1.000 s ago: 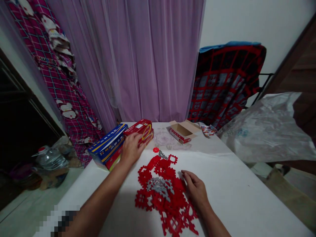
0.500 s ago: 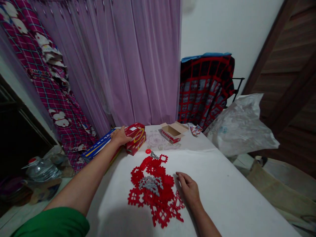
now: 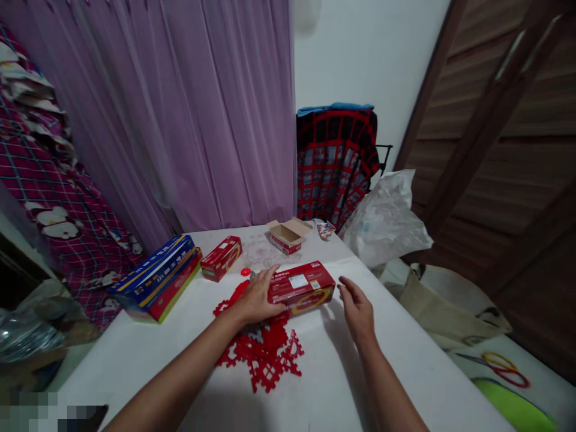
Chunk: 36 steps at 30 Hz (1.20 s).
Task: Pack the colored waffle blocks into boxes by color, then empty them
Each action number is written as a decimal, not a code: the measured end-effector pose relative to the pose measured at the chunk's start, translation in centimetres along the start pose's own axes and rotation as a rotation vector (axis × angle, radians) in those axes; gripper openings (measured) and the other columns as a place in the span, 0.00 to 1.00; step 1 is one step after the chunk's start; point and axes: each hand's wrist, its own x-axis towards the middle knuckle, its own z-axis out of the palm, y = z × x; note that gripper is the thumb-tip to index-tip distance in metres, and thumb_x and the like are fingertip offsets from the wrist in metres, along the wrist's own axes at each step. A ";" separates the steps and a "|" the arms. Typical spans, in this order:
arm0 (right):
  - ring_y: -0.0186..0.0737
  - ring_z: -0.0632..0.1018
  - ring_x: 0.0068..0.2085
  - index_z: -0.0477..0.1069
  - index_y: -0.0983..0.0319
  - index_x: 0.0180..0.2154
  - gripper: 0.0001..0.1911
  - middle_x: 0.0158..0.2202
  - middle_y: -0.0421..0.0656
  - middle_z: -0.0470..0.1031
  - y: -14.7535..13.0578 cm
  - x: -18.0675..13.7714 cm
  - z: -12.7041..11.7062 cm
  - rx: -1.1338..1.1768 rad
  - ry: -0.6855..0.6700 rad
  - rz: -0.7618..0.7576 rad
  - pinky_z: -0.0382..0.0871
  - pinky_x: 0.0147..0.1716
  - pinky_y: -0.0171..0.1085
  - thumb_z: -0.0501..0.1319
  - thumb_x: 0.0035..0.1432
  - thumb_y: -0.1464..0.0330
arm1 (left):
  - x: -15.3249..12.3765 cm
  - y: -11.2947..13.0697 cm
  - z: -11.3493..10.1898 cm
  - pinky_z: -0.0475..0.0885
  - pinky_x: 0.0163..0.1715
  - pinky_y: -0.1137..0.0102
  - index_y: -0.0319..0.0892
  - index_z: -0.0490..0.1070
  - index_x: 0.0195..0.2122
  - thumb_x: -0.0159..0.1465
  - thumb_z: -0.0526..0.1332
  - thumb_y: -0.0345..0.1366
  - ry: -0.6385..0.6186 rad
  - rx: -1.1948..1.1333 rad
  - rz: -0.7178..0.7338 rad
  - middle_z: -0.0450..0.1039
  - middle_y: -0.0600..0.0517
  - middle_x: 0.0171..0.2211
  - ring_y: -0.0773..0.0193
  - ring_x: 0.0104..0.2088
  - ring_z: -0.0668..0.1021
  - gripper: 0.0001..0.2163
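Note:
My left hand (image 3: 258, 297) grips the left end of a closed red cardboard box (image 3: 301, 283) and holds it above the table. The box has a white label on top. My right hand (image 3: 357, 306) is just beyond the box's right end, fingers partly spread, holding nothing. Under the box and my left hand lies a pile of red plastic interlocking pieces (image 3: 270, 369), partly hidden. A small red disc piece (image 3: 245, 272) rests behind the pile.
Another red box (image 3: 221, 258) stands at the back left, beside stacked long blue box (image 3: 155, 270) and red box (image 3: 177, 288). An open small carton (image 3: 287, 235) sits at the back. A plastic bag (image 3: 387, 222), a cloth bag (image 3: 450, 306) and scissors (image 3: 497, 367) are off the right side.
My left hand has brought a red box from the back left over to the pile, uncovering another red box behind. My right hand has risen toward the box. The view has swung right.

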 end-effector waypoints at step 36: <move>0.52 0.70 0.59 0.61 0.59 0.63 0.33 0.65 0.53 0.60 -4.8 7.5 -10.0 -1.026 -1.112 -0.488 0.68 0.54 0.46 0.58 0.58 0.57 | 0.9 3.1 3.9 0.58 0.61 0.54 0.39 0.60 0.60 0.60 0.60 0.41 -0.208 0.265 0.167 0.63 0.40 0.61 0.49 0.59 0.67 0.28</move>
